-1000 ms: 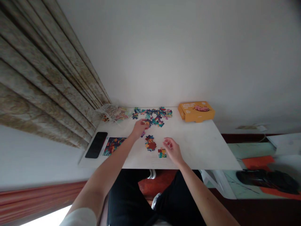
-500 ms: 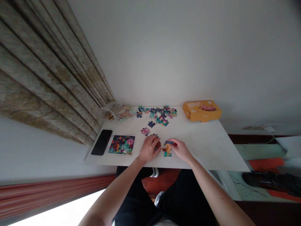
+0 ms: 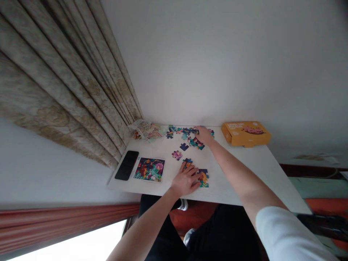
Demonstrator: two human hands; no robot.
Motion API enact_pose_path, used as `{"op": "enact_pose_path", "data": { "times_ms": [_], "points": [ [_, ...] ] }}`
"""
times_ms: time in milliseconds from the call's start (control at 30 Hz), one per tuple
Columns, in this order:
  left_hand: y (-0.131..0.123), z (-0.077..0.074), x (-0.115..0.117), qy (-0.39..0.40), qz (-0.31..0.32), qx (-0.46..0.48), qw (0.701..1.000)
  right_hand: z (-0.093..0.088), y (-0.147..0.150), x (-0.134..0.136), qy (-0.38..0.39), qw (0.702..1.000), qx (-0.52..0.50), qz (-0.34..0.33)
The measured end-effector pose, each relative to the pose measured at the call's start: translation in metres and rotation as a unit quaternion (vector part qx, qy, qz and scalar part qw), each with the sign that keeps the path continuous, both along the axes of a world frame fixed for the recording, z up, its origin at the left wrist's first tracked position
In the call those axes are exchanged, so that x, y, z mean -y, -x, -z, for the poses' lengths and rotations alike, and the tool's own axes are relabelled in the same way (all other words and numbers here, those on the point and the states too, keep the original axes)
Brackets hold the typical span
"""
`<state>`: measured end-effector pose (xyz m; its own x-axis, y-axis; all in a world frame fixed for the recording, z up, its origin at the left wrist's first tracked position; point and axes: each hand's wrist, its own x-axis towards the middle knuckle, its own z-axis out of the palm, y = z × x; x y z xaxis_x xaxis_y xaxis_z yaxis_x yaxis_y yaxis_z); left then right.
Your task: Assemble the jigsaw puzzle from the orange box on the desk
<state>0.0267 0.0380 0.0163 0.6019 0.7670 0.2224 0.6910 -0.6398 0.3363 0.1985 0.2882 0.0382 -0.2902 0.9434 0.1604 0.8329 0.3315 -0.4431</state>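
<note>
My left hand (image 3: 186, 179) lies flat, fingers spread, on a small joined cluster of colourful puzzle pieces (image 3: 202, 177) near the front edge of the white table (image 3: 239, 170). My right hand (image 3: 203, 133) reaches to the far side, resting on the heap of loose puzzle pieces (image 3: 187, 132) by the wall; its fingertips are hidden among them. Two single pieces, a dark blue one (image 3: 184, 146) and a pink one (image 3: 176, 155), lie between the heap and the cluster.
A printed reference picture (image 3: 149, 169) and a black phone (image 3: 127, 165) lie at the table's left front. A clear plastic bag (image 3: 144, 129) sits at the back left by the curtain (image 3: 67, 90). An orange puzzle box (image 3: 246, 133) stands at the back right.
My right hand left the joined cluster and stretched out to the loose heap at the back. My left hand stayed on the cluster. The camera view shifted left.
</note>
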Motion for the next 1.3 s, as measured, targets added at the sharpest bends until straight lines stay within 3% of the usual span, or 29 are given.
{"op": "enact_pose_path", "data": {
  "times_ms": [100, 233, 433, 633, 800, 900, 967, 1033, 1133, 1300],
  "points": [
    [0.0, -0.002, 0.001, 0.0, -0.003, 0.011, 1.0, 0.004, 0.008, -0.034, 0.048, 0.998, 0.049, 0.007],
    [0.0, -0.006, 0.002, -0.01, 0.005, -0.005, 1.0, 0.014, 0.011, -0.051, 0.07, 0.995, 0.071, 0.018],
    [0.0, -0.006, 0.002, -0.006, -0.001, -0.008, 1.0, 0.012, 0.009, -0.057, 0.031, 0.993, 0.116, 0.021],
    [0.002, -0.002, 0.002, -0.016, -0.04, 0.016, 0.999, -0.014, -0.013, -0.043, -0.008, 0.993, 0.118, 0.03],
    [0.007, 0.008, -0.007, -0.029, -0.161, 0.08, 0.983, -0.018, -0.048, 0.006, -0.009, 0.997, 0.018, 0.07],
    [0.012, 0.013, -0.025, -0.012, -0.25, 0.119, 0.961, -0.001, -0.062, 0.059, -0.018, 0.991, -0.094, 0.09],
    [0.016, 0.012, -0.042, 0.015, -0.276, 0.103, 0.956, 0.015, -0.067, 0.102, -0.022, 0.982, -0.164, 0.093],
    [0.019, 0.009, -0.059, 0.047, -0.266, 0.053, 0.961, 0.031, -0.07, 0.143, -0.01, 0.971, -0.219, 0.095],
    [0.023, 0.002, -0.085, 0.08, -0.2, -0.037, 0.976, 0.05, -0.073, 0.192, 0.003, 0.958, -0.269, 0.1],
    [0.031, -0.007, -0.122, 0.114, -0.112, -0.119, 0.98, 0.052, -0.077, 0.222, -0.014, 0.95, -0.279, 0.136]
  ]
}}
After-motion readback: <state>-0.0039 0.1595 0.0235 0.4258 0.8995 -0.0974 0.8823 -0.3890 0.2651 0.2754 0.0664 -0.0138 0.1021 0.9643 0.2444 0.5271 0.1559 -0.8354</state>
